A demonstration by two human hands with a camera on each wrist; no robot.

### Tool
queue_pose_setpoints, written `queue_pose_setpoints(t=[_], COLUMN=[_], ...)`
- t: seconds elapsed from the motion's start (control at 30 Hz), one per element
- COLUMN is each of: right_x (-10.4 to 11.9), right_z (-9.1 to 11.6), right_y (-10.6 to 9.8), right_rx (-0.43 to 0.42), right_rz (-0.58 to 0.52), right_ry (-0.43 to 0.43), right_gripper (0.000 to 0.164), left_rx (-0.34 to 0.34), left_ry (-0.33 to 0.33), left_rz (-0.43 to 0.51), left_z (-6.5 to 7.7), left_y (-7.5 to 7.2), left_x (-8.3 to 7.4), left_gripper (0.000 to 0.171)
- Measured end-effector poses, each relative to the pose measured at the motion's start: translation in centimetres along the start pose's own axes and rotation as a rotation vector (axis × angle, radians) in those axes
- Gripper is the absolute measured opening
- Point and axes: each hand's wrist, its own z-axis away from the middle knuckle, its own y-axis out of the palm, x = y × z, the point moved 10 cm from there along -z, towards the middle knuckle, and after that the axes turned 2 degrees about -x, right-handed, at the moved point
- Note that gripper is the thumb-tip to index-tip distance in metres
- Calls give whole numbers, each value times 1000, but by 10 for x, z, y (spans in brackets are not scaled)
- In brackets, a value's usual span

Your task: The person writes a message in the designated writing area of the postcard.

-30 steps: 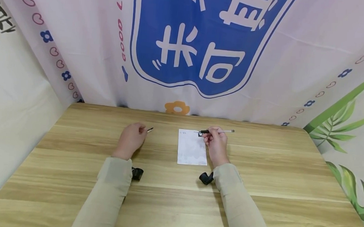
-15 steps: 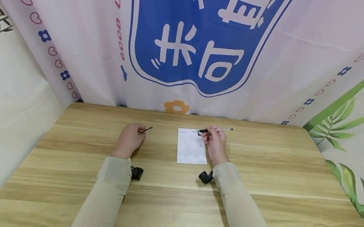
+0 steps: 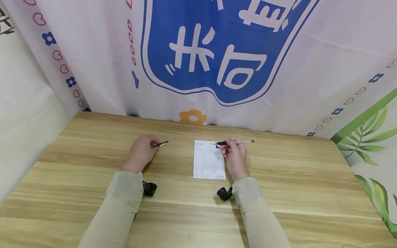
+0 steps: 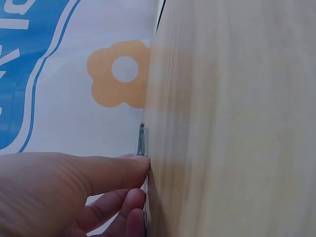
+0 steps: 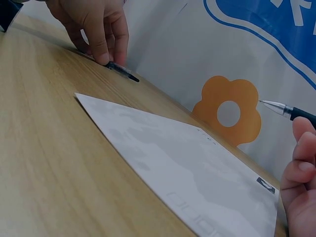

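Near the far left of the table, my left hand (image 3: 142, 152) pinches a small dark pen cap (image 3: 162, 143) between thumb and fingers. The cap points right, low over the wood; in the right wrist view the cap (image 5: 126, 73) shows its clear and black surface. My right hand (image 3: 234, 156) holds a ballpoint pen (image 3: 246, 141) with a black grip and a clear barrel, its bare metal tip pointing left. That tip hovers over the top part of a white sheet of paper (image 3: 209, 164). A short line of small writing is at the sheet's upper left.
The wooden table (image 3: 185, 225) ends at a printed curtain (image 3: 102, 76) behind the hands. Black wrist mounts (image 3: 149, 189) show beside both sleeves. A dark printed mark (image 5: 265, 185) sits in the paper's corner close to the right hand.
The pen cap has turned in my left fingers: more of it came into sight, then its tip dipped slightly to the right. My right hand and the pen have stayed nearly still.
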Motion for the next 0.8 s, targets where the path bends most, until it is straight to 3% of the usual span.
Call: queue_pose_setpoints(t=[0.2, 0.8], right_x=[0, -1], right_z=[-1, 0], right_y=[-2, 1], right_rx=[3, 11], right_rz=[13, 23], right_ry=[-6, -3], right_gripper=[12, 13], left_rx=[35, 66], left_ry=[-27, -20], left_rz=[-7, -26], left_z=[0, 3], left_y=[4, 6], left_x=[1, -8], left_gripper=[17, 21])
